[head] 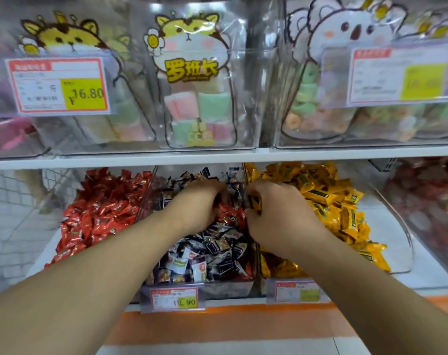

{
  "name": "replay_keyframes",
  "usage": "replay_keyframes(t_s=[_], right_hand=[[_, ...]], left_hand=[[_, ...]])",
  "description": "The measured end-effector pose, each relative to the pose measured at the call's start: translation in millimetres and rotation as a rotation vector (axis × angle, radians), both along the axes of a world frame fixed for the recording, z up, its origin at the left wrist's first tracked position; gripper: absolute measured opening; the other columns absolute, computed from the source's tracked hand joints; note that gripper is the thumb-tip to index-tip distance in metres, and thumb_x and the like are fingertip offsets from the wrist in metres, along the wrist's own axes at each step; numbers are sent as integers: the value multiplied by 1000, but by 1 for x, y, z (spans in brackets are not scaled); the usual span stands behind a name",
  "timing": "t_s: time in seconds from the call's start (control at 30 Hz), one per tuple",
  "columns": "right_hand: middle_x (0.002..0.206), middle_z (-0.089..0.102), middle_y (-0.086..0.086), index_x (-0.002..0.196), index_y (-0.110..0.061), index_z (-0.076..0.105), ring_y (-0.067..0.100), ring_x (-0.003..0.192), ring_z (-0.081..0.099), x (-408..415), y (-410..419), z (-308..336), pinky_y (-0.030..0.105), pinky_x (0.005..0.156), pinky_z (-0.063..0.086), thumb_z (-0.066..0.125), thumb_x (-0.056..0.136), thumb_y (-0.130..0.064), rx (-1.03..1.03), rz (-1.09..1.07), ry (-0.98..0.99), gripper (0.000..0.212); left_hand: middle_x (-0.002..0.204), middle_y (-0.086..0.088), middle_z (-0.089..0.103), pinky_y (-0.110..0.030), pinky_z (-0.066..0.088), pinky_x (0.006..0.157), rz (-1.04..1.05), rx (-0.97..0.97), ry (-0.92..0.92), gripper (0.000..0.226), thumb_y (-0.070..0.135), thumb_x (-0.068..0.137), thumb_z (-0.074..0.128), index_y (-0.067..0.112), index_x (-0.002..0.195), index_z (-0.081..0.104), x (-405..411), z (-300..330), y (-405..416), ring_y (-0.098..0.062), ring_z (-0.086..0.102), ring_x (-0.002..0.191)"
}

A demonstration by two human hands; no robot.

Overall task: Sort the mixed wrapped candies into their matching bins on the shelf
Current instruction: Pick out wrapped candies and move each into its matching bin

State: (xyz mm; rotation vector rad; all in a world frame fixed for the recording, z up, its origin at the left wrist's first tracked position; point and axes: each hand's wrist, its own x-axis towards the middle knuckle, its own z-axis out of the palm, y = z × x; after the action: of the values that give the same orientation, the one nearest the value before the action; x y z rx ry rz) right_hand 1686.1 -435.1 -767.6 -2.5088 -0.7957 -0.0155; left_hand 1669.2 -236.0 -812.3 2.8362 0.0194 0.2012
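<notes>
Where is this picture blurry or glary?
Head view: glare streaks the clear upper bins; the right price tag is too blurred to read; shelf edge bows from wide-angle distortion; both hands, left hand, right hand, look fairly sharp.

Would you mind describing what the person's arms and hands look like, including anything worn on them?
Both forearms are bare right down to the frame's lower edge, with no sleeves in view. The left hand and right hand wear no gloves, and no watch, bracelet or ring is visible on either.
</notes>
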Motion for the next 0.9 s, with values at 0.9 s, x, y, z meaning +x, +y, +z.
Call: replay_keyframes(t_s=[0.9], right_hand=[[109, 69, -23, 124, -39, 65, -4, 105, 62, -54, 45, 15, 23, 94, 52, 70, 97, -33, 252, 269, 123, 28]], left_hand=[[92, 1, 80, -21, 58, 83, 379, -1120, -252, 21, 5, 84, 82, 20, 97, 81, -140, 45, 7, -12, 76, 91]])
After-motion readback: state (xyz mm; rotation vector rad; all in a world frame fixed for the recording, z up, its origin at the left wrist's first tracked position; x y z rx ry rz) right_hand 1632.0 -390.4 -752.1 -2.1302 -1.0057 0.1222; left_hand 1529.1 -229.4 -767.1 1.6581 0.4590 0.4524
